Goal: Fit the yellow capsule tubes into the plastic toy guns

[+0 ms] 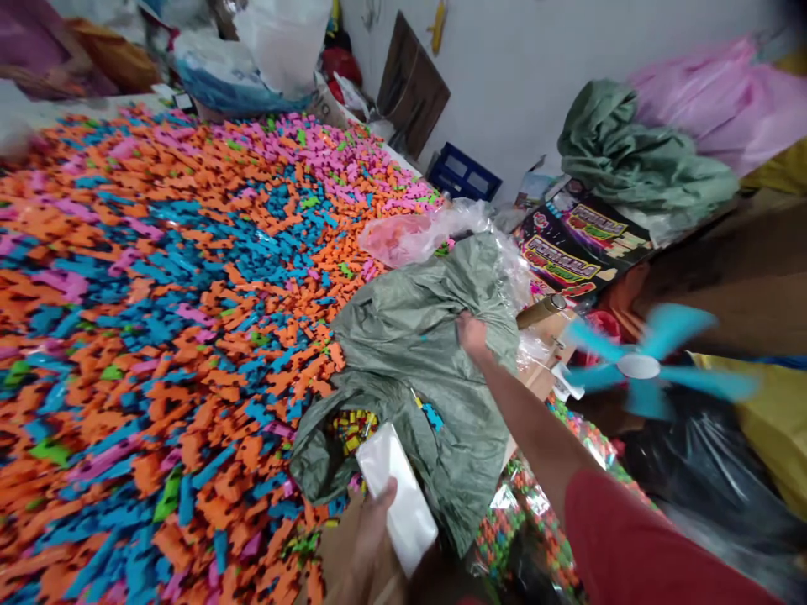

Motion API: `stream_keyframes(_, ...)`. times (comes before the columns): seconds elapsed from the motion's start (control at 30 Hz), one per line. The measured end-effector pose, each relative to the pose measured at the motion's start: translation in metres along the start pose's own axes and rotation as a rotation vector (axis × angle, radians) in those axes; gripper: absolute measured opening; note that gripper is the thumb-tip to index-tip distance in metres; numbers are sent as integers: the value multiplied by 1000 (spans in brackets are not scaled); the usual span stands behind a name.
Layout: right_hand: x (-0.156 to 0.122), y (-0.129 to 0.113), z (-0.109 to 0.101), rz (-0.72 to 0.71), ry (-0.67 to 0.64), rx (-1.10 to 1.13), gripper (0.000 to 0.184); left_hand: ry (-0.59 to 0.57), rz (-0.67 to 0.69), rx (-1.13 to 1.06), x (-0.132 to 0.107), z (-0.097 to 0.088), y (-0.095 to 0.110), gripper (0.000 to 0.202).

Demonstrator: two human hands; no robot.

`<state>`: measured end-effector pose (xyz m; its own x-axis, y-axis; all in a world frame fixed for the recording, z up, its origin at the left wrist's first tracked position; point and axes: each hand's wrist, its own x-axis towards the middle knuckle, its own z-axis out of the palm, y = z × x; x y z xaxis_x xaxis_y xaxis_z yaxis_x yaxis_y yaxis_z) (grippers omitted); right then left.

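My right hand (472,333) is closed on the folds of a large grey-green woven sack (409,311), with the arm stretched out in a red sleeve. My left hand (373,523), low in the middle, grips a flat white stack (397,496) that looks like plastic bags, its thumb lying on top. Just beyond the stack, the sack's mouth gapes and shows small yellow and red pieces (354,427) inside. A few blue bits (432,415) lie on the sack's cloth.
Orange, blue, pink and green plastic pieces (208,336) are heaped over the left side. A blurred blue fan (639,365) stands at right, near black printed cartons (567,244). Filled plastic bags (523,538) lie below. Another person (56,50) is at the far left.
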<state>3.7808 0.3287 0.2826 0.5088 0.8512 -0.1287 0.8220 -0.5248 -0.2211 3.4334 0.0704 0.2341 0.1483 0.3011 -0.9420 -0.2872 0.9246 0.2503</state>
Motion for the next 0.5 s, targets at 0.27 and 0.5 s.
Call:
stream_keyframes(0.27, 18, -18, -71, -93, 266, 236, 39, 78, -47, -241, 2, -25, -51, 18)
stream_keyframes(0.5, 77, -69, -177, -365, 237, 477, 48, -12, -74, -297, 2, -11, -52, 12)
